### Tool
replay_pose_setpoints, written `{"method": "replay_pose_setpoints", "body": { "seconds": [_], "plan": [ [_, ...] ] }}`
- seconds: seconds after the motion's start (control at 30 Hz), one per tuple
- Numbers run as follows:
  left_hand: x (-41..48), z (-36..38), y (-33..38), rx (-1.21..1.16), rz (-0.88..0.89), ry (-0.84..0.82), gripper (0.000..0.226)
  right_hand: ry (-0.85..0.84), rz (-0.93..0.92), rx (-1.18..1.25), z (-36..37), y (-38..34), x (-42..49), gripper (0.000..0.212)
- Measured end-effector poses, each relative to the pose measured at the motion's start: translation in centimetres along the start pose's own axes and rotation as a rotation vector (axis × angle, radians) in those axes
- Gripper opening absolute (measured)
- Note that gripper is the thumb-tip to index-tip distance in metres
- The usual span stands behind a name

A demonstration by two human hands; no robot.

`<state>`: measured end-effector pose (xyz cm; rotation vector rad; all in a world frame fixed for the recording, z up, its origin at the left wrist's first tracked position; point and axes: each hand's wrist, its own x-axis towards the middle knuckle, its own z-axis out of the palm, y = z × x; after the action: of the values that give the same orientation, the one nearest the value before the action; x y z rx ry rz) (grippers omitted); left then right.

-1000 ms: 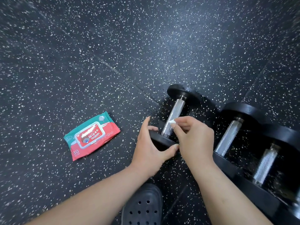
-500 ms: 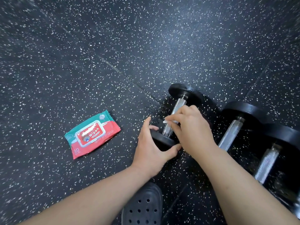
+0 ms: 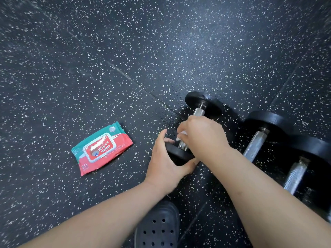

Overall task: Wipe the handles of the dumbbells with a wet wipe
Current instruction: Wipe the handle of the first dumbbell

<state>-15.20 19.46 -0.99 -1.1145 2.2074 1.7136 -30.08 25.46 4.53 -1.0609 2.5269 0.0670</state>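
Left hand (image 3: 164, 163) grips dumbbell plate (image 3: 179, 156); right hand (image 3: 203, 136) clamps wet wipe (image 3: 181, 135) round handle (image 3: 198, 111).

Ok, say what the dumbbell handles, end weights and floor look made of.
Handles: bright metal, probably chromed steel, knurled. End weights: smooth black, slightly glossy; coated metal or rubber, unclear. Floor: probably rubber matting, dark with white flecks and seams.
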Motion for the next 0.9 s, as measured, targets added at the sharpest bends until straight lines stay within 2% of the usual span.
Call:
{"method": "replay_pose_setpoints", "body": {
  "seconds": [0.1,0.37,0.5,0.67,0.9],
  "plan": [
    [0.0,-0.1,0.0,-0.001,-0.002,0.000,0.131,0.083,0.061,0.016,0.0,0.4,-0.2,0.017],
    [0.0,0.0,-0.1,-0.016,0.001,0.000,0.129,-0.032,0.073,0.127,-0.6,0.6,-0.4,0.013],
    [0.1,-0.1,-0.1,-0.015,0.008,0.007,0.128,0.125,0.053,0.164,0.6,1.1,-0.5,0.019],
    [0.1,-0.1,-0.1,-0.012,0.014,0.004,0.128,0.294,0.038,0.288,2.4,1.5,-2.7,0.009],
    [0.1,-0.2,0.0,-0.017,0.023,-0.008,0.129,0.394,0.134,0.405,3.5,1.8,-4.1,0.010]
  ]
}}
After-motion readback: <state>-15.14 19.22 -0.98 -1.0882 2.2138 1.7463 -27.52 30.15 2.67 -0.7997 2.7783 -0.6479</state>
